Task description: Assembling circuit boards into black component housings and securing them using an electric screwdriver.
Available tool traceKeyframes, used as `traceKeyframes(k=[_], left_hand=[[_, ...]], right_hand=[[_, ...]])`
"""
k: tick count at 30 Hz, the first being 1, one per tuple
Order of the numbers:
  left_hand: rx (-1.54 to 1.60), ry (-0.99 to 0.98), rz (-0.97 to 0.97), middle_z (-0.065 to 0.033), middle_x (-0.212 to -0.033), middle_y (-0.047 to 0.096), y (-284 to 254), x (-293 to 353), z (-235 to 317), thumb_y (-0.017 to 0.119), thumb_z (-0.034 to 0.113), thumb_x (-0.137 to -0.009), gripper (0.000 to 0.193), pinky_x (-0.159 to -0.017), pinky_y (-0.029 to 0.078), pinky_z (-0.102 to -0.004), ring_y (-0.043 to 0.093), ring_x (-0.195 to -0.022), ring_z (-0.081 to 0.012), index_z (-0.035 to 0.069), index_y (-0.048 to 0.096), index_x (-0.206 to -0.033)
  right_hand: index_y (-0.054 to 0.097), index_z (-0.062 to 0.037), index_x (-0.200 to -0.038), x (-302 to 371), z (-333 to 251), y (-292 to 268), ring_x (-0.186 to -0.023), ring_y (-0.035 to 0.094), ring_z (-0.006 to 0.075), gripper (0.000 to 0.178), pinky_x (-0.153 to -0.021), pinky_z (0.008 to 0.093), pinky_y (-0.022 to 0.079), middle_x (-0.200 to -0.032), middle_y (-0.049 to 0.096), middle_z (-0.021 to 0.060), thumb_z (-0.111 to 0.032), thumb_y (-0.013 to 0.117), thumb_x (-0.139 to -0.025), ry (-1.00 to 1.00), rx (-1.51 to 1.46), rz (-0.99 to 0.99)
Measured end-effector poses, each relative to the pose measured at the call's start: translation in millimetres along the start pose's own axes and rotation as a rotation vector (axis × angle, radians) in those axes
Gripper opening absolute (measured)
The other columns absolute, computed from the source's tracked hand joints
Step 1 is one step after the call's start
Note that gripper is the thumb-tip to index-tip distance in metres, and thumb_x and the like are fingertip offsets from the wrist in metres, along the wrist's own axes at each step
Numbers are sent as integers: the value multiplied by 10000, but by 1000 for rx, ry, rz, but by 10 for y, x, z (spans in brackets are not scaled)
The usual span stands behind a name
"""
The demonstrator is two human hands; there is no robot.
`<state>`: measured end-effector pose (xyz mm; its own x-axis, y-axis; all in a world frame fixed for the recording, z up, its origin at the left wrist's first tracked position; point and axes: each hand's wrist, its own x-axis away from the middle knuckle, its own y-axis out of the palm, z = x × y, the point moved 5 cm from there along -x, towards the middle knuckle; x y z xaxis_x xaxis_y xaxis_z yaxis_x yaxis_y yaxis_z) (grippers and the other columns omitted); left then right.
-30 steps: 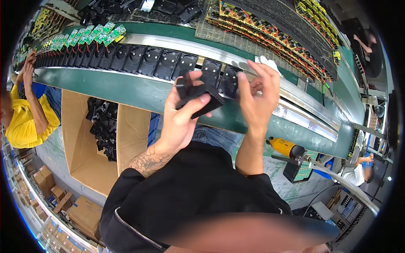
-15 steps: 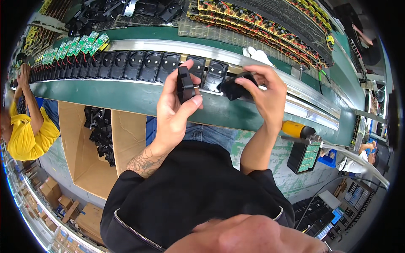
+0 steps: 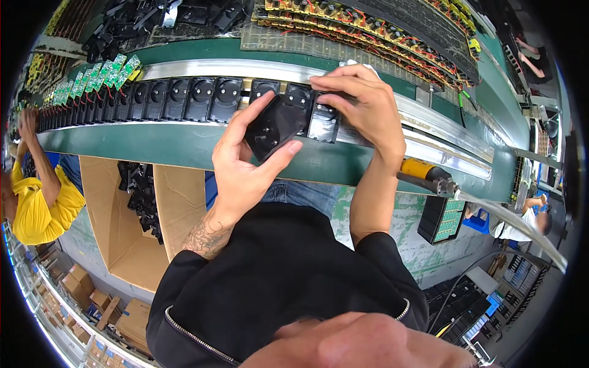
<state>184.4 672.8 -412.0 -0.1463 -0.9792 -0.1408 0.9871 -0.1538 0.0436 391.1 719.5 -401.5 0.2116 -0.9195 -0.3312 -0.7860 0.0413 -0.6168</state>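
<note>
Housing of black plastic sits grasped in the left hand over the green bench, while the right hand curls at 1 lined-up housing, its grip impossible to tell.

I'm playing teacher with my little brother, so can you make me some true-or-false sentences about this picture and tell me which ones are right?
1. The left hand is holding a black housing. True.
2. The right hand is gripping the yellow tool. False: it is at the row of black housings, apart from the tool.
3. The cardboard box has black parts inside. True.
4. The green circuit boards are in the cardboard box. False: they are by the left part of the row.
5. The row of black housings is down on the floor. False: it is up on the green table.
</note>
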Motion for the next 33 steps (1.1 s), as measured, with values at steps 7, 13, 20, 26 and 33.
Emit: traceKeyframes(k=[7,13,20,26,33], left_hand=[[-363,176,65,-124,-1107,670,56,-95,87,817,2,-689,718,-845,535,-303,649,-939,-208,20,564,-1361],[-410,86,34,-132,-1229,648,86,-131,114,809,-28,-718,729,-872,542,-268,641,-1026,-195,22,531,-1390],[-462,173,-51,-93,-1211,661,227,-226,136,788,-44,-700,760,-878,536,-272,653,-983,-180,50,527,-1407],[-371,126,-300,-64,-1265,647,480,-300,185,776,-2,-706,744,-959,508,-314,628,-1099,-186,81,539,-1406],[-921,482,-363,-44,-1341,612,578,-146,172,782,117,-747,622,-1120,402,-418,528,-1308,-226,128,604,-1343]], right_hand=[[795,-139,-1054,-39,-24,-24,-903,624,158,322,-839,288,470,-1039,723,26,-103,808,-734,-131,221,-18],[800,-143,-1028,33,43,-31,-944,642,165,307,-877,298,461,-1107,725,26,-122,814,-722,0,114,47],[798,-121,-959,236,-25,-97,-919,628,180,267,-798,295,472,-1157,705,79,-41,758,-708,-87,26,226],[784,-80,-912,562,-231,-189,-943,635,220,296,-775,302,494,-1208,689,120,60,670,-678,-129,-143,247],[767,-66,-903,897,174,-381,-952,623,225,316,-764,300,505,-1172,689,118,96,641,-663,-29,-194,349]])
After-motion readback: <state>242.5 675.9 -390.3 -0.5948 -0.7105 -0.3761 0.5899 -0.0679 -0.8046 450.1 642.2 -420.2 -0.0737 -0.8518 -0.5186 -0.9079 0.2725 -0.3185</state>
